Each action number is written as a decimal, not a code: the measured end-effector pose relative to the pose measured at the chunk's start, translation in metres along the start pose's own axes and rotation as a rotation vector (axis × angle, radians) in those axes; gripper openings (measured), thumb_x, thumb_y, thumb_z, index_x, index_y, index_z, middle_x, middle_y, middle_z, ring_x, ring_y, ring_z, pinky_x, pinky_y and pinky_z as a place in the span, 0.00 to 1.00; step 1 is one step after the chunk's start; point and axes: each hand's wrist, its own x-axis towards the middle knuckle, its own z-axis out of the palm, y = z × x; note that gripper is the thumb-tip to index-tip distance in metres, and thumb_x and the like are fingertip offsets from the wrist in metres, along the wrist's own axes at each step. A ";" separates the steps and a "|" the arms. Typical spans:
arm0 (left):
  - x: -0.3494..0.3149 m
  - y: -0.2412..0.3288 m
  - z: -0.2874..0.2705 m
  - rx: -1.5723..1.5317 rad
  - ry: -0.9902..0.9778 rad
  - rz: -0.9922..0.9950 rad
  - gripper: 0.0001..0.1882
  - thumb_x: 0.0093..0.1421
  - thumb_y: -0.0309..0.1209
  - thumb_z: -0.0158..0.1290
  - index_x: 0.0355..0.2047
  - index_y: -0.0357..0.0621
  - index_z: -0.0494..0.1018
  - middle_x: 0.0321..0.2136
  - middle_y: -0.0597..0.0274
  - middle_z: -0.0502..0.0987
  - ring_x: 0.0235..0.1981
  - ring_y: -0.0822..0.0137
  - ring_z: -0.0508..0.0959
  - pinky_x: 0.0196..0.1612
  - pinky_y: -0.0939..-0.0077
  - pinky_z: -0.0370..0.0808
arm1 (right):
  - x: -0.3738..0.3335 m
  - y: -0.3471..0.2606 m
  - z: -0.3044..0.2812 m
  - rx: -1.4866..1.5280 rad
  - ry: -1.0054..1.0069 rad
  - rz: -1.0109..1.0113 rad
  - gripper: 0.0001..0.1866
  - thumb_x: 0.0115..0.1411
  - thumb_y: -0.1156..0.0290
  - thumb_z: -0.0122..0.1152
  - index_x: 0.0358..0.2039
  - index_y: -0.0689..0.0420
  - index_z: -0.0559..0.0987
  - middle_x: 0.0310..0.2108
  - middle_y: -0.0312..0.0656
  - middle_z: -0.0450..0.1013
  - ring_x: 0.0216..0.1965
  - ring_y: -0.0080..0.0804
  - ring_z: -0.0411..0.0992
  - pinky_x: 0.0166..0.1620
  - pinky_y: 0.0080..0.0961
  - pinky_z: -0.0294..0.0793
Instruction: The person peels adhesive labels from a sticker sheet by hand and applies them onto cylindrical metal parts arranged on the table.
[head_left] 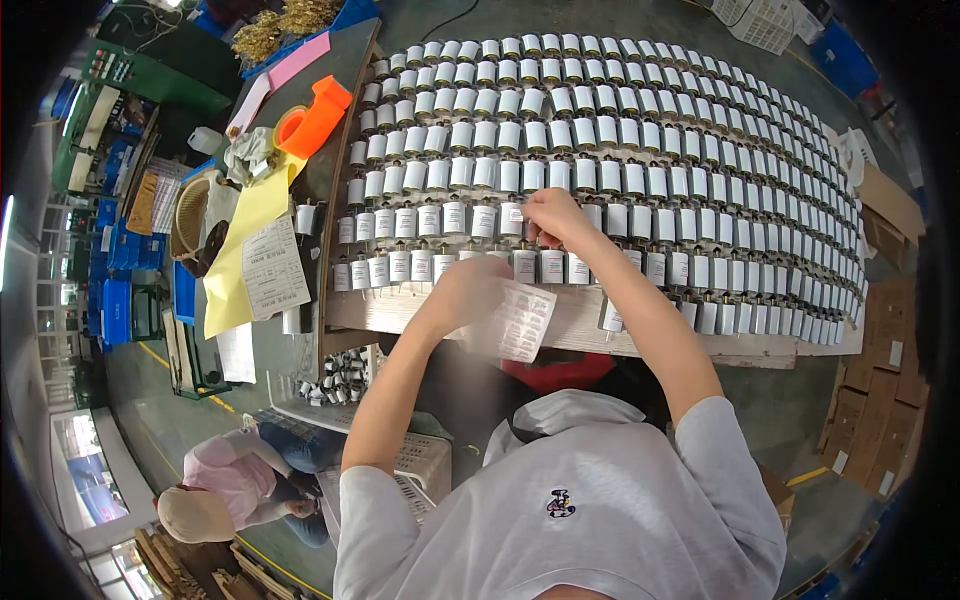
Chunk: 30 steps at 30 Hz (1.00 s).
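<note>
Fingers of your right hand [558, 218] are bent and drawn together at a white cylinder [511, 219], toward the near edge of the wooden table [370, 313] and left of its middle; whether they pinch anything cannot be told. Your left hand [475, 292] (blurred in this view) grasps a label sheet [525, 322] by its upper part, and the sheet hangs tilted across the table's near edge. Further cylinders [551, 266] are ranged in close rows from the left edge toward the right. You may expect the sheet to be light, limp and easily creased, best taken by a corner or plain margin. The cylinders, by contrast, look rigid, smooth and probably rather heavy for their size; steady each at its sides, clear of the small fittings at its ends.
</note>
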 end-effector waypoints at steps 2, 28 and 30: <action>0.003 -0.001 0.006 0.125 0.064 -0.014 0.07 0.46 0.25 0.51 0.28 0.40 0.74 0.28 0.56 0.75 0.31 0.59 0.75 0.38 0.69 0.70 | 0.004 -0.003 0.003 -0.075 0.033 0.027 0.08 0.51 0.72 0.50 0.21 0.63 0.73 0.13 0.43 0.70 0.06 0.21 0.59 0.09 0.20 0.54; 0.033 0.008 0.034 0.798 0.187 0.136 0.14 0.44 0.32 0.47 0.27 0.36 0.76 0.54 0.52 0.64 0.57 0.50 0.59 0.55 0.28 0.39 | -0.038 0.000 -0.022 -0.433 0.349 -0.229 0.16 0.55 0.65 0.45 0.20 0.62 0.76 0.15 0.44 0.73 0.17 0.40 0.73 0.31 0.35 0.72; 0.026 -0.007 0.040 0.786 0.225 0.085 0.13 0.44 0.32 0.47 0.27 0.37 0.76 0.54 0.53 0.64 0.58 0.50 0.58 0.55 0.27 0.37 | -0.045 0.006 -0.018 -0.403 0.351 -0.281 0.15 0.56 0.66 0.48 0.21 0.63 0.75 0.13 0.41 0.71 0.11 0.28 0.70 0.19 0.25 0.69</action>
